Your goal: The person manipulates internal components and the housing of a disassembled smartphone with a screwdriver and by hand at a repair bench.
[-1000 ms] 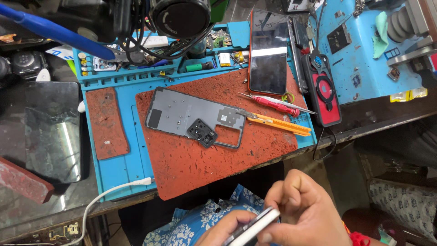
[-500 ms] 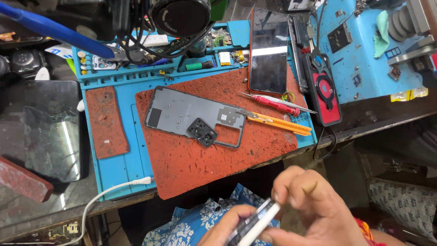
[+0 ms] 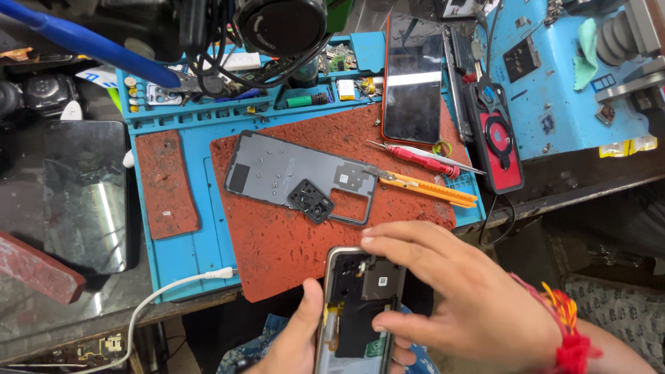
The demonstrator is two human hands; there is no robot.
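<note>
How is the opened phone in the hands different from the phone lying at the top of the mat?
The opened phone shows its bare inside parts; the phone at the top shows a dark, glossy, closed face. The opened one is held by the left hand and right hand; the other lies untouched. Both are slim rectangles.

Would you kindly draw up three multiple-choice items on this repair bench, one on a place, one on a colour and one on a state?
1. Where does the grey back cover lie?
A. on the rust-red mat
B. on the floor
C. inside a drawer

2. What colour is the screwdriver handle?
A. green
B. red
C. white

3. How is the opened phone held?
A. lying untouched
B. left hand only
C. between both hands

Answers: 1 A, the cover rests flat on the mat. 2 B, its handle shows red beside the orange pry tool. 3 C, the left hand grips its edge while the right hand covers its exposed inside.
</note>
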